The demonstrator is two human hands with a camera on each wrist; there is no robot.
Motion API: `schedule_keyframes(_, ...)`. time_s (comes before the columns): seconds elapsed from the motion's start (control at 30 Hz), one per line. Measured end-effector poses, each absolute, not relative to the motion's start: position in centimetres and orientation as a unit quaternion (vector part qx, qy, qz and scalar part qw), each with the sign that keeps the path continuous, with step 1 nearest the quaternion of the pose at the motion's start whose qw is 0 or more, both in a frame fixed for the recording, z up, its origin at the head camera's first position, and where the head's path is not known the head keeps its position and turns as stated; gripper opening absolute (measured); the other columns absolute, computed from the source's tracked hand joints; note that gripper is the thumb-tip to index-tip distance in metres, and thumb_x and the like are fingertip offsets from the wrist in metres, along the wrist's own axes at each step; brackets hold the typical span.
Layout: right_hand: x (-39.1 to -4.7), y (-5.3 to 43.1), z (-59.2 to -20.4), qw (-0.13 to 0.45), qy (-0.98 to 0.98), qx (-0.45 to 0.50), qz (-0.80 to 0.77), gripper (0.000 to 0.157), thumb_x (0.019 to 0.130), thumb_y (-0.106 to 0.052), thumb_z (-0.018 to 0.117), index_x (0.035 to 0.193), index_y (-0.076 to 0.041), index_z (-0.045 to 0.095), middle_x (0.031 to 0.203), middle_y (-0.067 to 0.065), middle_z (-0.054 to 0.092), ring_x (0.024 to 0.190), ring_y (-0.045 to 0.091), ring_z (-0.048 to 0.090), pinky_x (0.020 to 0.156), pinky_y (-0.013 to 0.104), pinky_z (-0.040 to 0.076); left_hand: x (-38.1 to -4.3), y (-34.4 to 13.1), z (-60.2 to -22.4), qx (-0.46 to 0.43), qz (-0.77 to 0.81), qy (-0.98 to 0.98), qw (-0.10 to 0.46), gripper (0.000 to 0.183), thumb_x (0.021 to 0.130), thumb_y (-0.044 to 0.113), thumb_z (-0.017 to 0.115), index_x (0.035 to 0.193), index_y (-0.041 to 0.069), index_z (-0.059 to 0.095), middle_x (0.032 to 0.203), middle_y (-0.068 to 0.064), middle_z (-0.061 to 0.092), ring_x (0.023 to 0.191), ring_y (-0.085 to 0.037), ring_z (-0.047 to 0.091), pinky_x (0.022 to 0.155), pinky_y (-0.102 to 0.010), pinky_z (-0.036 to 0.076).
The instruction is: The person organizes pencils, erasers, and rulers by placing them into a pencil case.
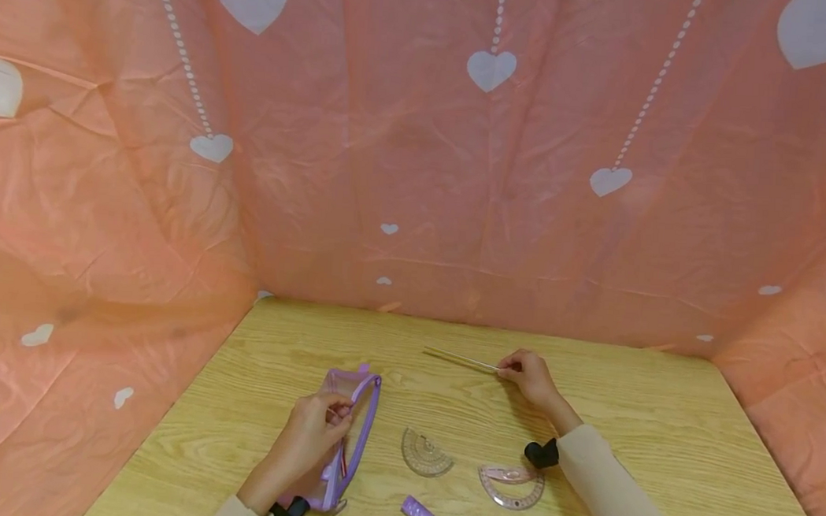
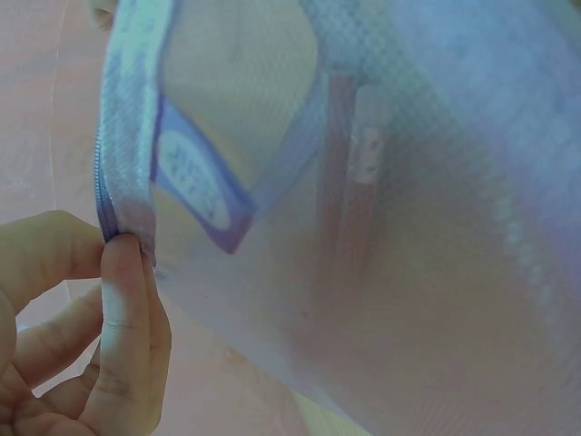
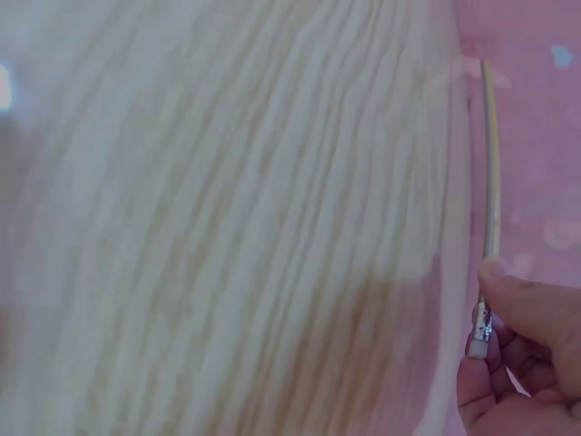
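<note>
My left hand (image 1: 311,433) pinches the zipped rim of a see-through purple pencil pouch (image 1: 364,436) between thumb and fingers. The pouch stands on the table, its mouth spread apart. In the left wrist view, a label (image 2: 195,182) hangs at the zipper, and slim reddish sticks (image 2: 363,204) show blurrily through the mesh. My right hand (image 1: 533,381), farther back, grips a thin pencil (image 1: 460,359) near one end. That pencil points left over the table. The right wrist view shows its silvery ferrule and pale eraser (image 3: 477,347) by my fingers.
On the wooden table (image 1: 632,398) between my arms lie a clear half-round protractor (image 1: 427,455), a pinkish protractor (image 1: 515,499) and a small shiny purple cylinder (image 1: 417,513). Orange-pink cloth (image 1: 432,172) with white hearts walls the back and both sides.
</note>
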State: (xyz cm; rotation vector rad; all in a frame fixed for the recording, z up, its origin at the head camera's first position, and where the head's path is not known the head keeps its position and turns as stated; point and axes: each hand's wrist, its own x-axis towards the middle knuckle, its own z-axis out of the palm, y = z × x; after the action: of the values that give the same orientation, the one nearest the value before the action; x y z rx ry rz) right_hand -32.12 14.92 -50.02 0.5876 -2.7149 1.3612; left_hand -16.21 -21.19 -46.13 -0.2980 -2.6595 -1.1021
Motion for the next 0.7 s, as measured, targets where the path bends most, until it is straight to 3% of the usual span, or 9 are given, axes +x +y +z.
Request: schedule_keyframes(0.7, -29.1, 13.4, -48.1, 0.013, -0.862, 0.217, 0.457, 0.006, 0.09, 0.005, 0.068, 0.092, 0.009, 0.072, 0.085, 0.01, 0.063, 0.073, 0.02, 0.057, 0.062, 0.027, 0.05, -16.1, -21.1, -46.0, -0.097, -0.378, -0.912, 0.127, 0.015, 0.08, -0.01, 0.072, 0.094, -0.006, 0.072, 0.077, 0.001, 0.065, 0.066, -0.006, 0.061, 0.058, -0.018, 0.054)
